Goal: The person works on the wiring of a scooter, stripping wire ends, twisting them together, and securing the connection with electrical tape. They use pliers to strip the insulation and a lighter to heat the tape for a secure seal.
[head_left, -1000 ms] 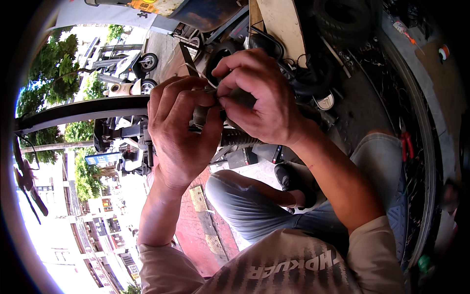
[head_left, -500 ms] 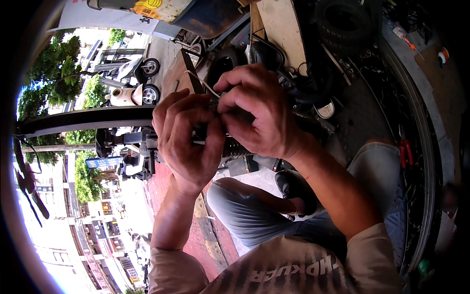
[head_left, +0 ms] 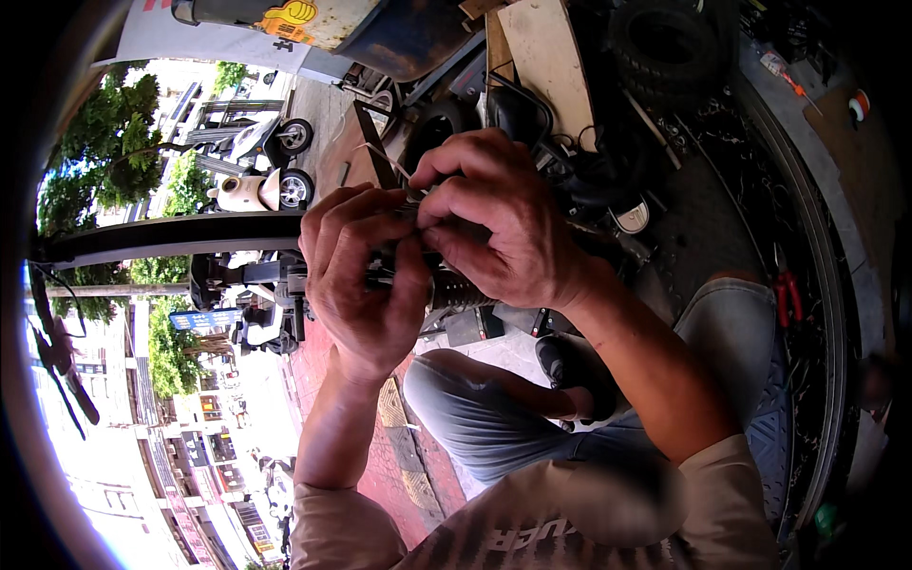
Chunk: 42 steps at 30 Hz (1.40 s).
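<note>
Close together in the middle, both of my hands work at one small spot with bent fingers. My left hand [head_left: 366, 271] pinches with thumb and forefinger; what lies between them is hidden. Touching or nearly touching it, my right hand [head_left: 499, 218] also has its thumb and fingers drawn together. A thin pale strip [head_left: 391, 163] sticks out above the fingertips, and its lower end disappears among them. Behind the left hand a long dark curved bar [head_left: 180, 231] runs off to the left. Below the right hand shows a dark coil spring [head_left: 458, 291].
Red-handled pliers [head_left: 787, 296] lie at the right. Tyres [head_left: 665, 43], a pale board [head_left: 549, 66] and dark parts crowd the far side. My bent knee [head_left: 446, 380] is below the hands. Parked scooters [head_left: 255, 190] stand on the street to the left.
Both hands stay at the same spot, with only small finger shifts. The pale strip sits slightly differently above the fingertips. The whole view has shifted slightly.
</note>
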Each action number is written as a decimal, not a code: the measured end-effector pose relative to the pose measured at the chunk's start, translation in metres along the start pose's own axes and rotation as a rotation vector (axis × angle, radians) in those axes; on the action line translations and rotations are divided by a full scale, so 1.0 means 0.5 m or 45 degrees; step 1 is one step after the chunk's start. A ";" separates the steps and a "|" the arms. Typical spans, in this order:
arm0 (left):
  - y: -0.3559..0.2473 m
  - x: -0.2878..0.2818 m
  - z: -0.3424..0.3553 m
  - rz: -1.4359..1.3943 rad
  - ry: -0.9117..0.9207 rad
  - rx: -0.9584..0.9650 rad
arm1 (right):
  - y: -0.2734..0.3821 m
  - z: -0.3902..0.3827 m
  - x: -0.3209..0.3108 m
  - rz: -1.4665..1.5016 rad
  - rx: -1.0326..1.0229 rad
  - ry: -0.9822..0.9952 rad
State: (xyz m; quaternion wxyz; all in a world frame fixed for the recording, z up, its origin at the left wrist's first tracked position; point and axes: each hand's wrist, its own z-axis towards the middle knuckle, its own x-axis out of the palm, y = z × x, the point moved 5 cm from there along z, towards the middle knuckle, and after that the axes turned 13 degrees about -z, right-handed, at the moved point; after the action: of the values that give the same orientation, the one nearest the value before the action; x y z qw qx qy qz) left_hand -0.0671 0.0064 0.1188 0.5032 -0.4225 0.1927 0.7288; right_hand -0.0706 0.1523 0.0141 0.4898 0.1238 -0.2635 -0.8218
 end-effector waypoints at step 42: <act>-0.001 -0.031 0.024 -0.071 0.183 -0.211 | 0.049 0.013 -0.004 -0.273 -0.147 -0.050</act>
State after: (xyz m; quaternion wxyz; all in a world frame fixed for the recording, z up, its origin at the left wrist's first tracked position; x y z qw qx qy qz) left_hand -0.0697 0.0063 0.1382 0.4715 -0.5189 0.1555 0.6959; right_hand -0.0544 0.1467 0.0331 0.4000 0.1067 -0.2103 -0.8856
